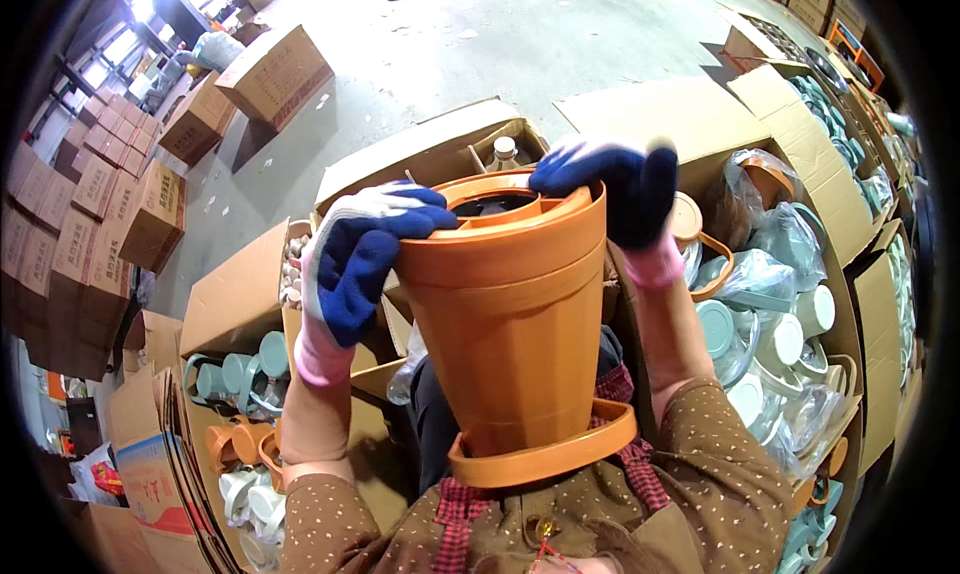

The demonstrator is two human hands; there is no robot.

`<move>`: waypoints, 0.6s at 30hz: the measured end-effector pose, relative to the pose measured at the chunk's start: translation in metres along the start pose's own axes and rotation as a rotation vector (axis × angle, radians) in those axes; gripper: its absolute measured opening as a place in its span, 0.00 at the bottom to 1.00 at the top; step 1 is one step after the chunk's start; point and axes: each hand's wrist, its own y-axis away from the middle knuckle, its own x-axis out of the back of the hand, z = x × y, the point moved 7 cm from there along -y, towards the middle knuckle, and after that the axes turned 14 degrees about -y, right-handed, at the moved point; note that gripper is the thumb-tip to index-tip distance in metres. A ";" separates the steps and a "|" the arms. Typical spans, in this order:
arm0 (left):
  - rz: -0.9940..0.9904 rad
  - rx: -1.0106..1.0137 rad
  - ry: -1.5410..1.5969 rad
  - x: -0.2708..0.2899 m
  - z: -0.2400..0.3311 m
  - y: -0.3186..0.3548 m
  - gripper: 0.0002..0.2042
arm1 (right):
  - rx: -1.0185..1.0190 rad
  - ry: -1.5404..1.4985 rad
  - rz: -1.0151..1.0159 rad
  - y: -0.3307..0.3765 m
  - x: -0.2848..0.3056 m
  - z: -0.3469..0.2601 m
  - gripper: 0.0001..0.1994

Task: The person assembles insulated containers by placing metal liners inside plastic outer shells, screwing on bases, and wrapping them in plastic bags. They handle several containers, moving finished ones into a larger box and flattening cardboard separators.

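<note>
A tapered orange plastic vessel (510, 344) stands upright before my chest, its wide end up. A round collar with a dark opening (495, 206) sits inside its rim. Around the narrow lower end is a loose-looking orange ring (545, 459). My left hand (360, 254), in a white and blue glove, grips the rim's left side with its fingers over the top. My right hand (615, 189), gloved alike, lays its fingers across the far right of the rim, its slightly blurred thumb held away. What supports the vessel below is hidden.
An open carton (430, 159) behind the vessel holds a pale bottle (505, 154). At right, a large carton (850, 304) contains teal, white and orange plastic parts, some bagged. Teal cups (235, 374) and orange pieces lie at left. Closed cartons (275, 79) stand on the grey floor.
</note>
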 end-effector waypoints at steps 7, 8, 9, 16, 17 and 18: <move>-0.024 -0.099 -0.103 -0.016 0.023 -0.017 0.08 | -0.257 -0.331 0.447 0.019 -0.003 0.040 0.39; 0.018 0.009 0.196 -0.004 -0.008 -0.005 0.08 | -0.185 -0.131 0.240 0.013 0.000 0.026 0.40; 0.013 0.058 0.096 -0.006 -0.020 0.000 0.09 | -0.068 0.070 0.072 0.012 0.005 0.006 0.41; 0.053 -0.273 -0.349 -0.033 0.042 -0.026 0.11 | -0.341 -0.438 0.386 0.035 0.009 0.055 0.34; -0.019 -0.028 0.046 -0.032 0.008 -0.010 0.11 | -0.388 -0.324 0.373 0.033 0.006 0.049 0.33; -0.070 0.155 0.454 -0.036 -0.023 -0.002 0.11 | -0.421 -0.181 0.333 0.023 0.009 0.028 0.31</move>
